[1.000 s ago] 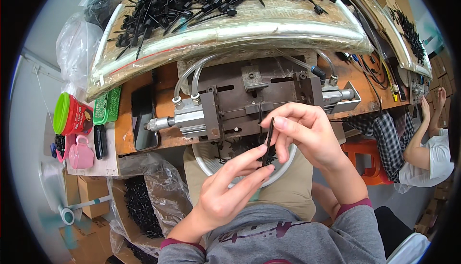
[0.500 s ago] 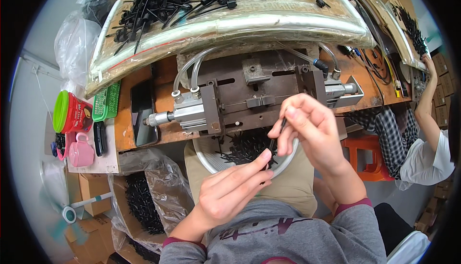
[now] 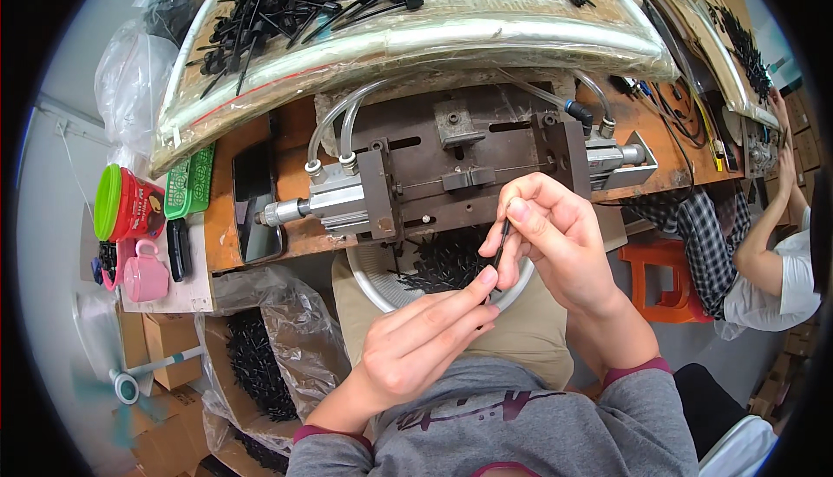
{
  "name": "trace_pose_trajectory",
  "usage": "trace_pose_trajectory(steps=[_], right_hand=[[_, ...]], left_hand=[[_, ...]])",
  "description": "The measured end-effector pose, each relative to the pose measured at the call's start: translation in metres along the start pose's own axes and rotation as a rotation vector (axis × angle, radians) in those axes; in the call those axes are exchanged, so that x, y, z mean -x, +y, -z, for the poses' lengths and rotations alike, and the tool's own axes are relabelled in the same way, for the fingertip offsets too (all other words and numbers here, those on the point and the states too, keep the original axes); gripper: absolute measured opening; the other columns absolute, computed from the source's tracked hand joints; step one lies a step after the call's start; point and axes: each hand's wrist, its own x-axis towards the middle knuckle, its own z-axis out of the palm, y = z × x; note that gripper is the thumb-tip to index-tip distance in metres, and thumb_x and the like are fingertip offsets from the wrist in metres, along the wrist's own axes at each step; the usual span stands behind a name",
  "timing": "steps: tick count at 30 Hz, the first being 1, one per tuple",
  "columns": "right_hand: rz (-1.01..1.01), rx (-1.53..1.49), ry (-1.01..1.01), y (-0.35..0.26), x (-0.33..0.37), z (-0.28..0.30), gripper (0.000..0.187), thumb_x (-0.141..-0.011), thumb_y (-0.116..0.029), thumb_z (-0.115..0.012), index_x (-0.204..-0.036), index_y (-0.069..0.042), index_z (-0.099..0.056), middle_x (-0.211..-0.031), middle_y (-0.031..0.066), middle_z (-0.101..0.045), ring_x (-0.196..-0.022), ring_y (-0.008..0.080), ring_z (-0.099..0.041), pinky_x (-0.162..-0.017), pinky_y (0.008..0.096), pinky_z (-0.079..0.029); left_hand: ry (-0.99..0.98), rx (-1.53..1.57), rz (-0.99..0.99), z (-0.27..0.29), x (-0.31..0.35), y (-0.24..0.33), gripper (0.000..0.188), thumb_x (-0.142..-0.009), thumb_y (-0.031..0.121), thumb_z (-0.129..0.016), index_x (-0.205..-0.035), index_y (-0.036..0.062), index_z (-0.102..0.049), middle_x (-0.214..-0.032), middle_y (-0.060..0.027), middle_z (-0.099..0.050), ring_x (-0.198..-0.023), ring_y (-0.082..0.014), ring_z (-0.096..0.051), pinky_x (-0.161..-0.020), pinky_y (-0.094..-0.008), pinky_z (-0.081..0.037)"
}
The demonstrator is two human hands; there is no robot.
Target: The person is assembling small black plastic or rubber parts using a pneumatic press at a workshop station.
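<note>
Above my lap both hands come together on slim black pieces. My right hand [image 3: 560, 238] pinches a thin black stick-like part [image 3: 501, 247] between thumb and fingers, tilted with its lower end down. That end meets the fingertips of my left hand [image 3: 421, 338], whose thumb and fingers close on a small black piece, mostly hidden. Another dark bit shows beneath the left fingers. Under my hands a white basket [image 3: 369, 282] holds many thin black parts [image 3: 442, 264]. Just beyond stands a dark metal fixture [image 3: 468, 180], with a silver cylinder [image 3: 343, 201] at its left.
A raised tray [image 3: 416, 47] heaped with black plastic parts spans the far side. On the left are a phone [image 3: 258, 199], a green basket [image 3: 189, 182], a red tub [image 3: 139, 203] and a pink cup [image 3: 146, 273]. A co-worker's arm [image 3: 768, 234] shows at right, near an orange stool [image 3: 659, 277].
My right hand has come slightly down and left, bringing the black stick's lower end to my left fingertips. The co-worker's arms have shifted at the right.
</note>
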Motion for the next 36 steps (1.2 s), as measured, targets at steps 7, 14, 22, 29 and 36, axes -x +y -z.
trace_pose_trajectory(steps=[7,14,22,29,36], right_hand=[[0.059,0.094,-0.086,-0.001,0.005,0.000,0.016,-0.107,-0.013,-0.053,-0.110,0.003,-0.056,-0.091,0.0163,-0.072,-0.067,0.0142,-0.070,-0.061,0.0255,-0.057],[-0.012,0.016,-0.093,-0.005,0.004,-0.001,0.017,-0.105,-0.011,-0.057,-0.112,0.004,-0.058,-0.092,0.0166,-0.072,-0.068,0.0145,-0.070,-0.062,0.0260,-0.058],[0.662,0.763,-0.013,-0.002,0.000,0.000,0.012,-0.088,0.006,-0.073,-0.099,0.005,-0.073,-0.091,0.0115,-0.077,-0.080,0.0164,-0.076,-0.068,0.0257,-0.061],[0.682,0.984,-0.123,-0.022,-0.013,0.002,0.014,-0.092,0.002,-0.071,-0.106,0.005,-0.072,-0.086,0.0102,-0.075,-0.068,0.0103,-0.071,-0.058,0.0232,-0.056],[-0.073,0.267,-0.180,-0.041,-0.037,-0.004,0.021,-0.100,-0.011,-0.063,-0.111,0.007,-0.067,-0.089,0.0177,-0.074,-0.065,0.0160,-0.072,-0.058,0.0252,-0.057]], left_hand=[[-0.001,0.016,0.026,0.002,-0.001,-0.001,0.033,-0.067,0.004,-0.087,-0.097,-0.0019,-0.078,-0.116,-0.0168,-0.074,-0.088,-0.0257,-0.075,-0.074,-0.0326,-0.063],[0.004,0.019,0.028,0.002,-0.001,0.000,0.032,-0.067,0.005,-0.087,-0.097,-0.0020,-0.078,-0.116,-0.0171,-0.073,-0.089,-0.0265,-0.075,-0.074,-0.0330,-0.062],[0.017,-0.006,-0.048,-0.001,-0.004,-0.005,0.029,-0.069,-0.003,-0.081,-0.096,-0.0085,-0.074,-0.120,-0.0228,-0.070,-0.090,-0.0283,-0.074,-0.075,-0.0332,-0.062],[0.039,-0.077,-0.087,-0.002,-0.009,-0.011,0.031,-0.069,-0.002,-0.081,-0.099,-0.0079,-0.074,-0.120,-0.0220,-0.071,-0.089,-0.0281,-0.074,-0.074,-0.0333,-0.062],[0.107,-0.102,-0.084,-0.001,-0.016,-0.012,0.026,-0.071,-0.004,-0.077,-0.096,-0.0114,-0.073,-0.118,-0.0250,-0.070,-0.088,-0.0284,-0.074,-0.074,-0.0333,-0.062]])
